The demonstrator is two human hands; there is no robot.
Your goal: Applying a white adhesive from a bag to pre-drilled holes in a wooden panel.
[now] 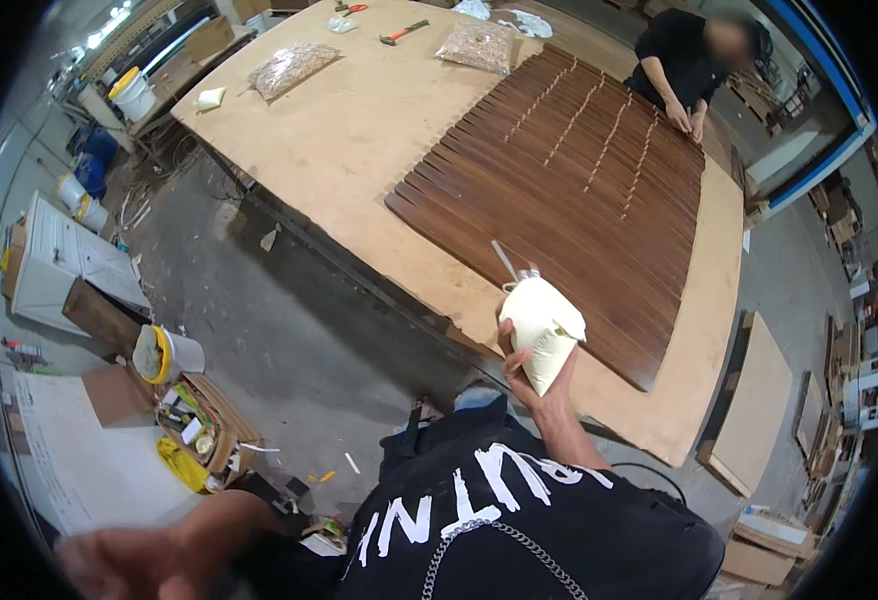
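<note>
My right hand (524, 372) is closed round a plastic bag of cream-coloured paste (542, 325), its gathered top tied and sticking up. The bag is above the near edge of a dark brown wooden slat panel (559, 240). Rows of small light wooden pieces (637, 165) stand along the panel's seams. At the lower left, away from the table, my left hand (129, 560) is smeared by motion, and its fingers cannot be made out. Nothing shows clearly in it.
The panel lies on a large tan table (319, 150) bearing bags of small wooden pieces (294, 70), a hammer (404, 33) and a small cream packet (211, 98). A co-worker's hands (687, 120) are at the panel's far right corner. Buckets (179, 355) and a cluttered box (204, 425) stand left.
</note>
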